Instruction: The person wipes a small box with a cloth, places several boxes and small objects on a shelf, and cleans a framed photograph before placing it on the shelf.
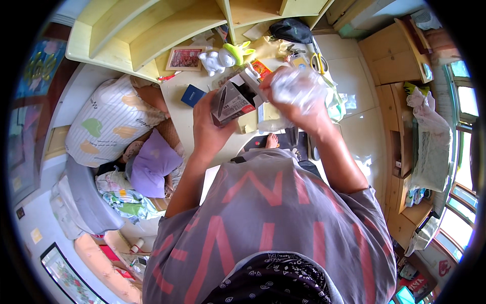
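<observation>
My left hand (207, 129) grips a small grey and black cardboard box (234, 104) from its left side, above the pale table (177, 114). The box is tilted, its end open and its inside dark. Close to that opening, my right hand (302, 115) is closed around a crumpled clear plastic bag (298, 87). The bag is smeared by motion, and I cannot tell whether anything is inside it. Left of the box lies a dark blue booklet-like item (193, 95).
Farther back on the table are a grey-and-green plush toy (218, 62), a framed picture (185, 59), yellow-handled scissors (319, 63) and a black pouch (291, 31). A wooden shelf (174, 38) rises behind. A purple cushion (155, 164) lies at the left, wooden drawers (392, 53) stand right.
</observation>
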The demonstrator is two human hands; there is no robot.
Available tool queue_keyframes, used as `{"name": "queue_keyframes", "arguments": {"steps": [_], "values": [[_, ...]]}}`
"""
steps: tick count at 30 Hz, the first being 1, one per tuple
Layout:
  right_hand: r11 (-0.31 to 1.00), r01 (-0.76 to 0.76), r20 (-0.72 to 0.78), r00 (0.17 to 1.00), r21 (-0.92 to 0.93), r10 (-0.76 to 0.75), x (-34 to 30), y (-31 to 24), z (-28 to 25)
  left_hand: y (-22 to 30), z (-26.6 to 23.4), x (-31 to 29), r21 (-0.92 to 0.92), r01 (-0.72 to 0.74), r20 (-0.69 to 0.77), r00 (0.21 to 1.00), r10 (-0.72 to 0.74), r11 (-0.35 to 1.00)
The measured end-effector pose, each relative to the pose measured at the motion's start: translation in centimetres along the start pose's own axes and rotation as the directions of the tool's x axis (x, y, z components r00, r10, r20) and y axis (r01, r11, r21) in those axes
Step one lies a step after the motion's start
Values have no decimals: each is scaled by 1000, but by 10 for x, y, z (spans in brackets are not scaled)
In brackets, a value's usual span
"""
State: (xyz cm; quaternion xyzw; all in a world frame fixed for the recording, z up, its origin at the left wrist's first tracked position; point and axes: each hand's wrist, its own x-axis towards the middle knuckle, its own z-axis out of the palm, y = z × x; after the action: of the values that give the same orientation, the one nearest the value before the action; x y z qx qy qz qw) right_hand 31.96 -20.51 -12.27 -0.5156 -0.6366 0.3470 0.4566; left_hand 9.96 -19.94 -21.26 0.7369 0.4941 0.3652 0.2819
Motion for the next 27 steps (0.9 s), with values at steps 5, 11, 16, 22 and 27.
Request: {"name": "queue_keyframes", "arguments": {"steps": [5, 11, 16, 22, 27], "values": [[883, 144, 168, 983, -447, -75, 0, 5, 5, 14, -12, 2, 189, -105, -46, 992, 116, 976], [896, 97, 257, 966, -433, 20, -2, 47, 3, 15, -27, -5, 224, -118, 61, 992, 107, 967], [951, -59, 249, 959, -304, 139, -7, 76, 11, 19, -35, -1, 302, -139, 141, 985, 100, 943], [960, -266, 300, 926, 89, 229, 3, 55, 17, 20, -37, -5, 290, -69, 185, 983, 15, 954], [980, -165, 272, 953, 107, 131, 5, 60, 21, 23, -35, -5, 324, -105, 196, 980, 41, 940]]}}
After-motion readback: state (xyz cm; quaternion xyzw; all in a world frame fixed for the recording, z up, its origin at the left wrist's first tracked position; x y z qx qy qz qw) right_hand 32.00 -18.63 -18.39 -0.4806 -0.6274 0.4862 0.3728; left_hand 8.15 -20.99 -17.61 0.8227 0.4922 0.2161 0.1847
